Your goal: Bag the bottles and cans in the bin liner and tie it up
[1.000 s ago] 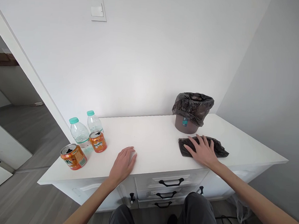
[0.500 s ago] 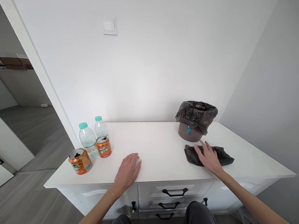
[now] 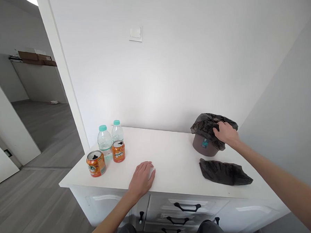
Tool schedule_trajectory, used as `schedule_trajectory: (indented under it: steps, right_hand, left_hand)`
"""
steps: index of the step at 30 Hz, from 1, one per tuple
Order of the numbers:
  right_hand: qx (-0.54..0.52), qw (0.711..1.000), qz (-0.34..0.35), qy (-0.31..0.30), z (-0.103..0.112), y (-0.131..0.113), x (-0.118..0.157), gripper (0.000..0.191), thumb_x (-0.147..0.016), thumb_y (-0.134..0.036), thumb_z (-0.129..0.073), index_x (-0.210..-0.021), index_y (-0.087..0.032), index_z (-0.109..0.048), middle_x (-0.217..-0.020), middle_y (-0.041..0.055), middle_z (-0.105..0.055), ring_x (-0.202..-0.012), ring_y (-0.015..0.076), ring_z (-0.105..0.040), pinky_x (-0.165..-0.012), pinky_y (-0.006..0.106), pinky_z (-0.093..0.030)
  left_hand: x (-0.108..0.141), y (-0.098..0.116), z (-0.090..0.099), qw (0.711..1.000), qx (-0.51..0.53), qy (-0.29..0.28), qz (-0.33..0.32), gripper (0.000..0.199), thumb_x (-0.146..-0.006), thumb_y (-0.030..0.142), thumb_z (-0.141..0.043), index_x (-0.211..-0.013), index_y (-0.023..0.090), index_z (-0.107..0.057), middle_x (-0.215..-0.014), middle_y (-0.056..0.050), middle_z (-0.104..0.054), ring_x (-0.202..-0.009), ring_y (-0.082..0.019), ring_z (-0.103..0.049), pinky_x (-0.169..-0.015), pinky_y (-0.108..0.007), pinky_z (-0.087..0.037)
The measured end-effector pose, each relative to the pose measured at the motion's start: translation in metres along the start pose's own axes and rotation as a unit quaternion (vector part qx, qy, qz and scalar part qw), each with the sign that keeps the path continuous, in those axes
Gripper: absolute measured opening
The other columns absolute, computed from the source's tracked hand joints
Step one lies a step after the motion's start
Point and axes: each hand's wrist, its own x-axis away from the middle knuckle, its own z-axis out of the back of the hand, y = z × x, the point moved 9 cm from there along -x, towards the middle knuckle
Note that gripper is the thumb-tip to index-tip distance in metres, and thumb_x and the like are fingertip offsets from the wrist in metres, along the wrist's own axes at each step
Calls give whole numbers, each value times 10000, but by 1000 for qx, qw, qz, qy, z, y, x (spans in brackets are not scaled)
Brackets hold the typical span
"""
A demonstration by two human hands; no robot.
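While the left hand rests palm down at about eight o'clock from the middle of the white worktop, the right hand reaches to two o'clock, at the front rim of a small brown waste bin. The right fingers are bent against the black plastic liner folded over that rim; I cannot tell whether they are pinching it. The left fingers lie loosely side by side with the thumb spread from them, gripping nothing visible. The bin stands upright near the wall; its liner hangs down over the outside, and a dark tag with teal marks shows on its front. At three o'clock, just in front of the bin, a folded black plastic bag lies flat. Grouped between nine and ten o'clock, all upright, are two clear plastic bottles with turquoise caps, the nearer bottle and the farther bottle, plus two opened orange drink cans, the front can and the rear can. A light switch sits between eleven and twelve o'clock, and black drawer handles show towards five o'clock.
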Motion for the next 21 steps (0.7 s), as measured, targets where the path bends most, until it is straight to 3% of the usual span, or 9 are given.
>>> schedule_trajectory:
  steps: [3,6,15,18,21]
  right_hand:
    - [-14,1000,-1,-13,-1,-9,9,447,-994,-406,-496,-1313,-112,-606,-1311,237,-634,-1171,398,-638,-885,473,-519]
    - [-49,998,45,-10,11,-30,26,401,-986,-424,-531,-1237,-129,-640,-1277,209,-658,-1170,366,-636,-901,443,-512]
    - [-186,966,176,-24,62,-109,104,249,-960,-407,-591,-1065,-191,-656,-1072,103,-685,-854,229,-684,-826,367,-516]
    - [-231,953,194,-22,72,-123,126,236,-968,-409,-587,-1067,-205,-648,-1092,93,-678,-803,209,-677,-788,368,-519]
    - [-278,937,211,-5,77,-130,138,245,-970,-410,-590,-1109,-215,-643,-1114,92,-675,-761,198,-669,-760,373,-521]
  left_hand:
    - [2,0,0,1000,3,1,3,138,-1021,260,-490,-1114,227,-587,-1247,-89,-696,-1217,-268,-635,-1028,-493,-518]
    - [2,0,0,1000,1,4,1,132,-1015,256,-495,-1101,226,-592,-1233,-87,-700,-1204,-265,-636,-1017,-486,-517]
    - [0,5,10,1000,2,19,-23,170,-1002,266,-485,-1110,226,-610,-1201,-98,-704,-1156,-267,-656,-985,-485,-535]
    - [-3,25,31,997,0,65,-40,246,-1017,271,-467,-1244,241,-558,-1316,-120,-640,-1243,-277,-611,-1042,-504,-507]
    - [-13,72,59,989,-1,126,-80,404,-1018,251,-469,-1419,259,-424,-1471,-149,-526,-1389,-302,-501,-1126,-540,-437]
